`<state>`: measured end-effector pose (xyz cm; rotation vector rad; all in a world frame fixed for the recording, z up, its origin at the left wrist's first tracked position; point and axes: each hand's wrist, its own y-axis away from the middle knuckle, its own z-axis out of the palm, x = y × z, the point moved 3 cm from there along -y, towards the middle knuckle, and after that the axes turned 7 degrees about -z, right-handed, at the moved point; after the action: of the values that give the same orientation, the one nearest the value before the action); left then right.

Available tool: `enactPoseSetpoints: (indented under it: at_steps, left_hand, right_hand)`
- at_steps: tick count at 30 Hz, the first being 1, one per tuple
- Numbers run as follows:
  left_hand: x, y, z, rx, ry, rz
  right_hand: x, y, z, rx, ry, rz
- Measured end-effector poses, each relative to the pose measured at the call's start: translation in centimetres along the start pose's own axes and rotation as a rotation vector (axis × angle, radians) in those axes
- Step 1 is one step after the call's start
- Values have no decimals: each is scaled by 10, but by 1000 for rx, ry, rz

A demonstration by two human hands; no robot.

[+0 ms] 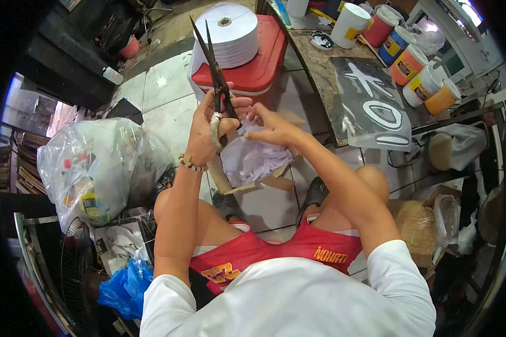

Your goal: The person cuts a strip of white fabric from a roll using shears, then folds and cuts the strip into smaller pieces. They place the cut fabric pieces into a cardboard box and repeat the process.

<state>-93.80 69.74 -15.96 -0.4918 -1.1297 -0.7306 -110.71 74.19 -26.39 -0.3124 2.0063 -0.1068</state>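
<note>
A large pair of dark scissors (214, 67) points up and away, its blades slightly parted. One handle loop is wrapped in whitish cloth. My left hand (208, 126) holds the scissors by the handles, with a beaded bracelet on the wrist. Just right of the handles is my right hand (272, 126), its fingers apart and slightly curled; nothing shows in it. Below both hands, a cardboard box (275, 182) on the floor holds many loose white pieces (253, 160). Beyond the blades, a big roll of white strip material (230, 42) sits on a red cooler (267, 62).
At right, a worktable (317, 73) carries paint containers (406, 64) and a black stencil-like sheet (371, 101) with white lettering. A clear bag of bottles (93, 168) stands at left, near a blue plastic bag (126, 289) and a fan (76, 264).
</note>
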Motion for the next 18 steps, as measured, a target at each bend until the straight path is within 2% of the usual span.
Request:
enactPoseSetpoints:
  at_steps: [2, 3, 4, 8, 10, 11, 12, 14, 18]
  left_hand:
    - [1, 4, -2, -1, -27, -69]
    - [-1, 5, -2, -3, -24, -64]
    - [-6, 6, -2, -71, -30, -128]
    - [-40, 9, 18, -380, 72, -303]
    - [-65, 15, 32, -448, 128, -413]
    - [-87, 16, 35, -454, 317, -590]
    - [-92, 22, 43, -490, 234, -578]
    - [-102, 27, 58, -480, 300, -746]
    - [-117, 23, 65, -605, 211, -608]
  right_hand:
    - [5, -7, -12, 66, -99, 46]
    - [4, -10, -24, 235, -259, 65]
    - [3, -11, -39, 404, -416, 79]
    - [-20, 2, -114, 732, -596, 217]
    - [-21, 14, -142, 792, -633, 155]
    - [-22, 19, -153, 847, -687, 96]
    - [-25, 22, -159, 843, -678, 94]
    - [-32, 28, -162, 809, -705, 34]
    - [-62, 38, -150, 692, -662, 22]
